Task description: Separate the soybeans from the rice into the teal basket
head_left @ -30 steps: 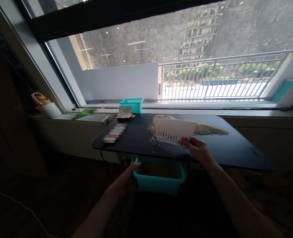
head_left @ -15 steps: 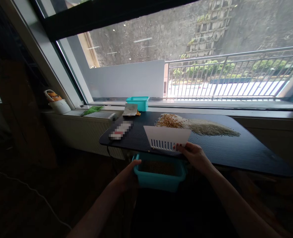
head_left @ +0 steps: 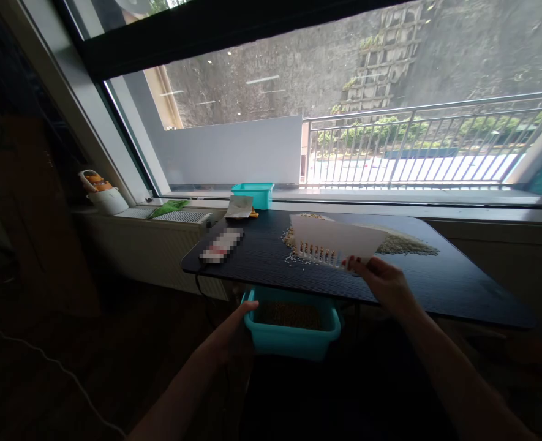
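Note:
My left hand [head_left: 240, 318] grips the left end of a turquoise plastic bin [head_left: 293, 342], its thumb over the rim. Brown grain-like bits [head_left: 291, 313] lie inside the bin, which is held just below the table's front edge. Between the fingers of my right hand [head_left: 383, 278] is a white slotted plastic scraper [head_left: 339, 237], held by its lower right corner. It is tilted over the table, partly covering a pile of orange-brown and white grains [head_left: 289, 240]. Pale grains [head_left: 406, 242] spread to the right behind it.
The dark table [head_left: 463, 282] has rounded corners. On its left lies a blurred-out power strip [head_left: 222, 245] with a cord hanging down. A second turquoise bin [head_left: 262, 196] and a paper packet [head_left: 239, 207] stand at the back left. A radiator [head_left: 160, 245] and a white pot [head_left: 109, 201] are farther left.
My right hand has moved the scraper right and back, from the table's front edge to over the grain pile. Grains now lie scattered nearer the front. My left hand still holds the bin.

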Tool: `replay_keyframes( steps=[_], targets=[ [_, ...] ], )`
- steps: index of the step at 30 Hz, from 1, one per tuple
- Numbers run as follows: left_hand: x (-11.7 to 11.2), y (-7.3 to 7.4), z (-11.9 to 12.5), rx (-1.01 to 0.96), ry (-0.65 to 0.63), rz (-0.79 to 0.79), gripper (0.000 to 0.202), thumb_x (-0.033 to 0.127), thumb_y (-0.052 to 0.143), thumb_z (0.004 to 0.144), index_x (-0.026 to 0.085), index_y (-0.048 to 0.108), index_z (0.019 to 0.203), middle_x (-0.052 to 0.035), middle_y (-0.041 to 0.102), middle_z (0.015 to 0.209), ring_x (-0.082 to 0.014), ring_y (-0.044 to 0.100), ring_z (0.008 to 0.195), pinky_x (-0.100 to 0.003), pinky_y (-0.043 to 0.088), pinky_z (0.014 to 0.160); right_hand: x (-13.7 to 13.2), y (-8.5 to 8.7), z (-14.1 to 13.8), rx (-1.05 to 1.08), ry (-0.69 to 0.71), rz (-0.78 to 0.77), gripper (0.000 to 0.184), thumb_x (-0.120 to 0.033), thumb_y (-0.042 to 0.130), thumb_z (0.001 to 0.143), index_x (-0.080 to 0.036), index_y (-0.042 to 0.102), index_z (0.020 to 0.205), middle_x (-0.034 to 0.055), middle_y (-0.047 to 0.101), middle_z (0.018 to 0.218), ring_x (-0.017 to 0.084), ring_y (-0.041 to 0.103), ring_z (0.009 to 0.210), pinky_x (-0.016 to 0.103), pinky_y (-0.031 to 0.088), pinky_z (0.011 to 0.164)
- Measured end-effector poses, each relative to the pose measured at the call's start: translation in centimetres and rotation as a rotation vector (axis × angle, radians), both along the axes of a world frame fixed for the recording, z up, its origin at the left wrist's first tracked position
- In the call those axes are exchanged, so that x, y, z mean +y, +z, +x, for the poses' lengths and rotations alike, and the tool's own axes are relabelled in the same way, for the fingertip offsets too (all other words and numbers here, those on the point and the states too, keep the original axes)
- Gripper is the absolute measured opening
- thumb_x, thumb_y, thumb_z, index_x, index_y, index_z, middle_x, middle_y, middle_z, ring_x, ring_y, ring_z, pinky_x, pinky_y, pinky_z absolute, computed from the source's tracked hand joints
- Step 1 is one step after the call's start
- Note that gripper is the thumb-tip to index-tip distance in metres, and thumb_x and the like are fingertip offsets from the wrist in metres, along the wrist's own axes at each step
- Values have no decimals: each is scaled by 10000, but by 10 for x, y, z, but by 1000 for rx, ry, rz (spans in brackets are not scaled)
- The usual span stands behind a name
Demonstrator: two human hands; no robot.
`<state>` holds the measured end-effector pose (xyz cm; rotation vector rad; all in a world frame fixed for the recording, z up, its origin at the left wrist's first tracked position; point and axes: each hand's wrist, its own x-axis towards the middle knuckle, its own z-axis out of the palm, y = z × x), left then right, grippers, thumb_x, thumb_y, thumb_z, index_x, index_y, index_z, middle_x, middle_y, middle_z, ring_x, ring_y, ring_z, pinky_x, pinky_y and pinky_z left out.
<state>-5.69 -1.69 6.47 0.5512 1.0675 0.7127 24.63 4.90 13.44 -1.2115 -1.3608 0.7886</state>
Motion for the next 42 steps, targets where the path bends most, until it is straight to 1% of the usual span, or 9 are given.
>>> replay_keyframes(
  steps=[2, 4, 9, 13, 22, 27, 32, 38, 42],
  targets=[
    [2, -2, 9, -24, -51, -17, 720, 607, 558, 718, 179, 458, 1288, -79, 620, 924, -241, 602, 875, -356, 465, 779, 6, 2, 23, -4, -120, 8, 345, -521, 720, 609, -193, 716, 718, 60, 733, 750, 248, 667, 771, 370, 515, 771],
    [4, -4, 19, -26, -88, -23, 743, 621, 560, 707, 170, 455, 1288, -90, 617, 940, -249, 598, 887, -363, 467, 776, 12, 1, 41, -24, -184, 12, 323, -509, 721, 606, -195, 702, 679, 60, 729, 724, 250, 669, 764, 364, 517, 754],
    [5, -7, 42, -16, -96, -26, 764, 614, 555, 711, 163, 412, 1312, -101, 607, 1003, -254, 606, 872, -420, 484, 780, 21, -9, 63, -60, -209, 4, 339, -522, 691, 615, -193, 702, 699, 53, 734, 731, 252, 674, 766, 357, 515, 740],
    [6, -6, 52, -23, -104, -20, 718, 598, 532, 739, 161, 420, 1298, -113, 600, 1053, -247, 611, 874, -408, 496, 762, 24, -16, 66, -64, -191, -4, 344, -520, 683, 621, -195, 711, 731, 50, 740, 756, 249, 675, 773, 344, 510, 734],
    [6, -6, 54, -31, -93, -25, 731, 598, 557, 731, 172, 413, 1307, -123, 587, 1119, -253, 619, 894, -407, 492, 782, 18, -19, 70, -67, -113, 10, 404, -565, 698, 628, -186, 727, 764, 63, 740, 783, 243, 669, 774, 359, 510, 756],
    [7, -5, 57, -29, -103, -43, 735, 600, 543, 735, 159, 418, 1309, -131, 591, 1107, -267, 613, 919, -408, 497, 775, 17, -23, 75, -67, -124, 15, 436, -588, 695, 629, -182, 730, 785, 67, 738, 792, 237, 663, 766, 364, 507, 757],
    [7, -4, 58, -20, -95, -43, 741, 594, 544, 741, 166, 400, 1329, -123, 596, 1102, -264, 619, 909, -398, 502, 761, 12, -20, 74, -52, -95, -9, 426, -581, 709, 617, -187, 731, 777, 65, 737, 788, 236, 663, 767, 370, 507, 768],
    [7, -5, 58, -37, -97, -46, 734, 580, 574, 730, 154, 427, 1310, -114, 622, 1035, -252, 632, 856, -370, 515, 709, -5, -15, 74, 15, -102, 0, 415, -576, 742, 582, -197, 733, 751, 58, 737, 772, 233, 668, 752, 367, 519, 767],
    [9, -6, 59, -49, -87, -41, 698, 565, 584, 731, 188, 437, 1300, -90, 630, 1021, -244, 632, 853, -378, 519, 723, -13, -13, 75, 18, -82, -36, 408, -565, 751, 582, -204, 739, 773, 55, 741, 782, 233, 672, 760, 358, 523, 764]
  ],
)
